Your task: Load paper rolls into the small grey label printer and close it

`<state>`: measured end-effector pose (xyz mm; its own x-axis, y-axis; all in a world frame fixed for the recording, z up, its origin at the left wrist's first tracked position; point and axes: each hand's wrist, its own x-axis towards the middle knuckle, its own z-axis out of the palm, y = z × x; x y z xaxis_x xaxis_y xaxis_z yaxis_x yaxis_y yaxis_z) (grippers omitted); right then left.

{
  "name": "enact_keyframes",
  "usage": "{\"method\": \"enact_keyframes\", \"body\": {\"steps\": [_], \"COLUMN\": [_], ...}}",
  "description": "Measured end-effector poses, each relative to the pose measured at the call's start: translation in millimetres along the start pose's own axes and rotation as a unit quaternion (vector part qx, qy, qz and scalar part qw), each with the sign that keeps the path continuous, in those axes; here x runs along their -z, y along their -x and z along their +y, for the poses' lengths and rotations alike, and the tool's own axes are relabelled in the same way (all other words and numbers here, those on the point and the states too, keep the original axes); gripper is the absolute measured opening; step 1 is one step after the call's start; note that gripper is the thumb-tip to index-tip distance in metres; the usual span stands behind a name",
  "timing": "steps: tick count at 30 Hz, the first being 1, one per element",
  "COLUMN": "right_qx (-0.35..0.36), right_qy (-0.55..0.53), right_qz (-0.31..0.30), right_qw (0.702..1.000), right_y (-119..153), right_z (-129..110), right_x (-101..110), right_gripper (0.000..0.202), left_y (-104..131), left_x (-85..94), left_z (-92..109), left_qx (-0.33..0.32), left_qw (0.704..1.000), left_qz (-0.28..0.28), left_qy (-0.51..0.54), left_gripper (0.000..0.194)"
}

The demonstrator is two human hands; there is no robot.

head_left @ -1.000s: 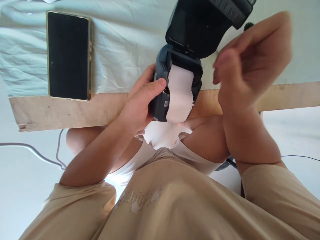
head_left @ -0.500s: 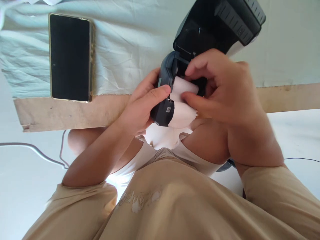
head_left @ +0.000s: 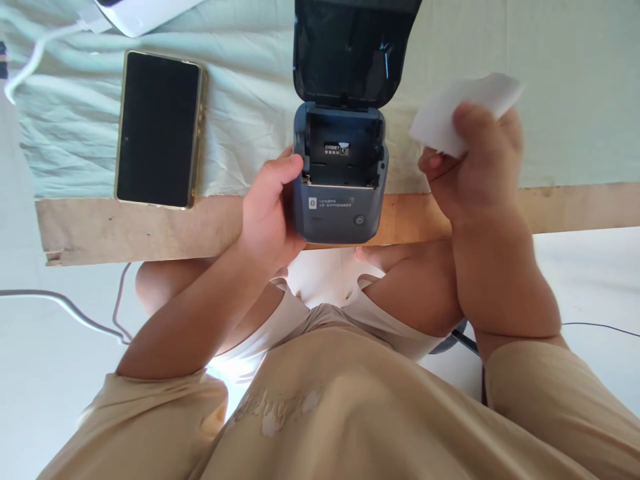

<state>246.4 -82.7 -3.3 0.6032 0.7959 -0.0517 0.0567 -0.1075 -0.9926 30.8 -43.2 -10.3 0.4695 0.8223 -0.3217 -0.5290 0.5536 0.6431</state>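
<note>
A dark grey label printer (head_left: pixel 335 215) is at the table's front edge, its black lid (head_left: pixel 350 60) swung up and back. Its paper bay (head_left: pixel 340 150) shows bare, with a small printed sticker on the inner wall. My left hand (head_left: pixel 273 207) grips the printer's left side, thumb on the upper edge. Off to the right, my right hand (head_left: pixel 477 160) is closed on a white paper roll (head_left: pixel 450 110), with a loose paper end sticking out to the upper right. My fingers hide part of the roll.
A tablet (head_left: pixel 160 130) in a clear case lies on the left of the green cloth (head_left: pixel 250 87). Behind it sits a white device (head_left: pixel 145 17) with a white cable (head_left: pixel 37 57). The wooden table edge (head_left: pixel 140 230) runs across in front of my knees.
The paper roll has come out of the printer's bay and moved right in my right hand. My left hand has turned the printer from tilted to facing me squarely.
</note>
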Motion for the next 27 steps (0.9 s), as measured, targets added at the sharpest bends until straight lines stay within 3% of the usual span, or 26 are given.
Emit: {"method": "enact_keyframes", "body": {"steps": [3,6,10,15,18,21,22,24,27], "right_qx": [0.111,0.218,0.243,0.253,0.334,0.464,0.483,0.463,0.368], "right_qy": [0.148,0.296,0.376,0.381,0.318,0.28,0.295,0.331,0.374], "right_qz": [-0.066,-0.103,-0.097,-0.104,-0.055,0.062,0.073,0.032,-0.001], "right_qw": [0.981,0.924,0.889,0.883,0.885,0.838,0.821,0.822,0.851], "right_y": [-3.5,-2.3,1.2,1.9,0.3,-12.3,-19.5,-35.7,-55.1], "right_z": [22.1,24.0,13.1,16.2,15.7,10.1,9.1,10.7,20.0], "right_x": [-0.8,2.1,4.3,3.3,9.5,27.3,34.6,47.6,55.8], "right_gripper": [0.037,0.032,0.042,0.052,0.048,0.038,0.041,0.049,0.057], "left_y": [0.6,1.4,3.7,5.5,4.1,3.2,3.6,5.1,7.6], "left_x": [-0.9,-3.2,-8.7,-10.9,-7.3,-2.8,-2.0,-2.1,-5.1], "left_z": [0.5,1.1,2.8,4.0,4.8,6.0,6.4,7.3,9.1], "left_qx": [-0.014,-0.015,0.004,0.008,0.011,0.027,0.034,0.039,0.054], "left_qw": [1.0,1.0,0.998,0.999,0.999,0.999,0.998,0.997,0.996], "left_qz": [0.004,0.003,0.042,0.042,0.036,0.033,0.032,0.037,0.039], "left_qy": [-0.003,-0.008,-0.035,-0.017,-0.023,-0.033,-0.037,-0.049,-0.057], "left_gripper": [0.04,0.043,0.048,0.059,0.051,0.041,0.038,0.033,0.033]}}
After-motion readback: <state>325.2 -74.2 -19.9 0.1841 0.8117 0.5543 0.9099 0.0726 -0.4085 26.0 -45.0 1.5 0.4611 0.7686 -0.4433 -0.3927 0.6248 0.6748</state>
